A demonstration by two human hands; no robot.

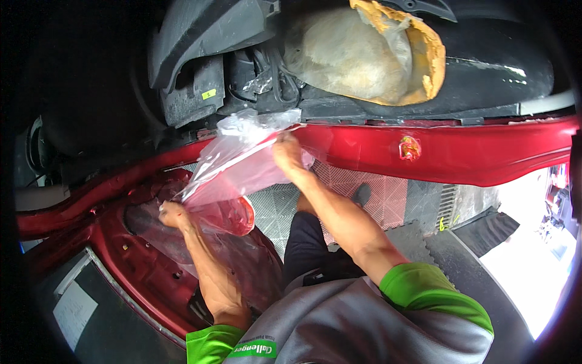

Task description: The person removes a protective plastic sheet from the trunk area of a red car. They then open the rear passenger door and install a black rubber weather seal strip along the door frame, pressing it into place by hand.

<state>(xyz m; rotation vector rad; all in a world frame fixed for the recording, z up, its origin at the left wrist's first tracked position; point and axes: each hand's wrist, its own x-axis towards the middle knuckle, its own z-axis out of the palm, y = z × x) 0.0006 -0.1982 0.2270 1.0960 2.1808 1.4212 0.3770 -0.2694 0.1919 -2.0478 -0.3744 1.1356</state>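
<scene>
A clear plastic sheet point(233, 164) is stretched slantwise between my two hands, with a bunched part lying over the red car sill. At its lower left end my left hand point(174, 214) is closed on the edge, close to the red car door point(130, 267). My right hand point(287, 153) pinches the other end in a fist, just in front of the sill point(357, 145). The fingertips of both hands are partly hidden. Below the sheet, a rounded red-edged opening point(247, 215) shows on the door side.
Inside the car lie black plastic trim pieces point(209, 36), a dark cable bundle point(282, 79) and a torn yellow foam piece point(433, 67) with a greyish cover. Tiled grey flooring point(273, 206) is underfoot. A dark mat point(485, 230) lies at the right.
</scene>
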